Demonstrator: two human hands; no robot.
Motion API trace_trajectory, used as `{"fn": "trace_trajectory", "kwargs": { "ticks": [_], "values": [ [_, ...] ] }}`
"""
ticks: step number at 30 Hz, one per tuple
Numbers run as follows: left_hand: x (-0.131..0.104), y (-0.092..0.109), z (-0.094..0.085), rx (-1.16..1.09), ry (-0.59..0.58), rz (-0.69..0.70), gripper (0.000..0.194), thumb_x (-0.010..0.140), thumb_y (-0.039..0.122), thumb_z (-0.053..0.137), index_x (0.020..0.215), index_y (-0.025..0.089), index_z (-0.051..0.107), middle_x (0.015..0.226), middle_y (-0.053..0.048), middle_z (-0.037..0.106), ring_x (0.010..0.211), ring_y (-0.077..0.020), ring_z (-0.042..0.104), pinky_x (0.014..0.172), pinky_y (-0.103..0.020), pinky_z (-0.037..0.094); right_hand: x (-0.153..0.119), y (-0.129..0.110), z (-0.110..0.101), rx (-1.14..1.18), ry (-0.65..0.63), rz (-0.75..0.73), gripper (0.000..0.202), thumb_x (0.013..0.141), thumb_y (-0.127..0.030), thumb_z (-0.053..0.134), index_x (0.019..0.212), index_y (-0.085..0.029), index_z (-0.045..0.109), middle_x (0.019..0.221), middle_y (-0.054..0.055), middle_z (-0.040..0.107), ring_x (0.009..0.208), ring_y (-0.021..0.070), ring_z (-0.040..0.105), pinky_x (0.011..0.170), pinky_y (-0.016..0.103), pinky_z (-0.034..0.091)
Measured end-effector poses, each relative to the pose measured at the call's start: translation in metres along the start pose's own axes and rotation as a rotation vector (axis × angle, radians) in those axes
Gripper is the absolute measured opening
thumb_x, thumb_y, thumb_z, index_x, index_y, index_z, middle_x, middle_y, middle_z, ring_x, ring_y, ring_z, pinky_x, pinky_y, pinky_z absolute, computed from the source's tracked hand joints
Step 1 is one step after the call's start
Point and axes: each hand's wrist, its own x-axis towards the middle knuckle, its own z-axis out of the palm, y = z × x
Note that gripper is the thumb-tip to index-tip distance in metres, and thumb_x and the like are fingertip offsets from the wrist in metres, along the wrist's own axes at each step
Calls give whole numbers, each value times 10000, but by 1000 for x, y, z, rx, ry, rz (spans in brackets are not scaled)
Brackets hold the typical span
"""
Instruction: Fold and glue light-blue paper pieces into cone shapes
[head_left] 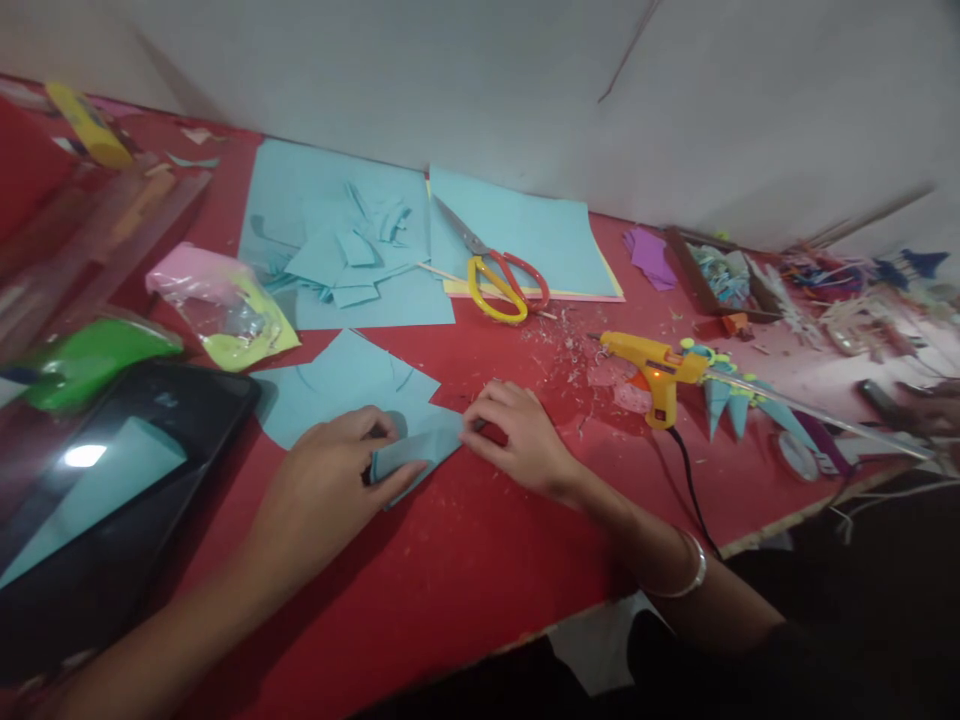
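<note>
A small piece of light blue paper (420,450), curled over on itself, lies low above the red table between my hands. My left hand (337,460) grips its left end, thumb in front and fingers behind. At its right tip, my right hand (517,435) pinches the corner between thumb and fingers. Just behind, flat on the table, is a larger cut sheet of blue paper (345,370) with curved pencil-like marks. Farther back, red-and-yellow scissors (499,285) rest partly on stacked paper sheets (525,220).
A yellow glue gun (649,370), its light lit, lies right with a black cord. Left are a dark tablet-like device (217,410), a plastic packet (232,310) and a green object (105,360). Blue scraps (356,250) lie behind; a small box (724,275) stands far right.
</note>
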Motion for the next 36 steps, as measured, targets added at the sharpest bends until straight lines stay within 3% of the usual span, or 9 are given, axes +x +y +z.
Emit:
{"fn": "trace_trajectory", "kwargs": {
  "ticks": [4, 7, 9, 11, 15, 20, 25, 29, 36],
  "values": [
    [-2, -1, 1, -23, 12, 67, 243, 772, 417, 556, 756, 184, 624, 855, -35, 607, 764, -194, 571, 644, -302, 400, 0, 2, 0, 17, 8, -5, 111, 832, -293, 559, 772, -203, 589, 814, 10, 560, 800, 150, 503, 721, 293, 333],
    [-4, -4, 2, -92, -59, 238, 146, 778, 240, 534, 890, 229, 627, 958, -28, 613, 849, -187, 571, 693, -297, 415, -2, 3, -3, 108, 2, -26, 60, 814, -246, 582, 794, -207, 622, 834, 12, 557, 829, 145, 519, 751, 291, 358],
    [-5, -6, 2, -83, -105, 327, 270, 750, 101, 481, 927, 250, 621, 972, -19, 627, 866, -179, 573, 705, -299, 412, -2, 4, -6, 144, -12, -44, 53, 794, -193, 596, 800, -214, 645, 842, 11, 549, 839, 142, 523, 764, 290, 371],
    [-6, -8, 1, -35, -97, 349, 311, 726, 60, 465, 914, 251, 624, 947, -17, 646, 863, -187, 578, 708, -316, 406, -3, 5, -7, 146, -21, -53, 77, 772, -160, 610, 782, -220, 658, 837, 10, 540, 838, 144, 523, 768, 295, 381],
    [-6, -11, -4, -41, -102, 326, 167, 806, 192, 484, 780, 235, 644, 853, -14, 664, 782, -176, 581, 676, -317, 409, -3, 8, -9, 192, -27, -103, 61, 786, -192, 611, 764, -211, 664, 826, 15, 541, 813, 138, 531, 752, 286, 405],
    [-8, -13, -6, -85, -34, 239, 364, 853, 366, 446, 587, 217, 645, 797, -29, 670, 735, -172, 588, 643, -312, 428, -2, 12, -8, 213, -24, -135, 100, 816, -255, 594, 762, -204, 661, 834, 21, 553, 807, 135, 536, 740, 278, 414],
    [-14, -12, -1, -43, 52, 139, 418, 844, 390, 447, 494, 194, 565, 798, -43, 643, 734, -173, 580, 654, -307, 429, -1, 7, -6, 194, 18, -50, 137, 808, -269, 600, 698, -190, 625, 772, 9, 539, 751, 127, 529, 706, 271, 407],
    [-16, -7, -2, 1, 47, 68, 415, 845, 381, 421, 504, 187, 557, 687, -30, 577, 636, -150, 539, 592, -288, 403, 1, 2, -4, 154, 35, -20, 132, 789, -250, 623, 678, -183, 600, 758, 7, 552, 766, 135, 526, 715, 282, 389],
    [-16, -1, -5, 38, 21, 29, 401, 828, 379, 428, 507, 195, 584, 852, -45, 628, 703, -172, 579, 605, -309, 408, 0, 1, -1, 128, 30, 30, 140, 776, -248, 639, 673, -188, 567, 775, -2, 560, 785, 138, 526, 733, 296, 357]
  ]
}}
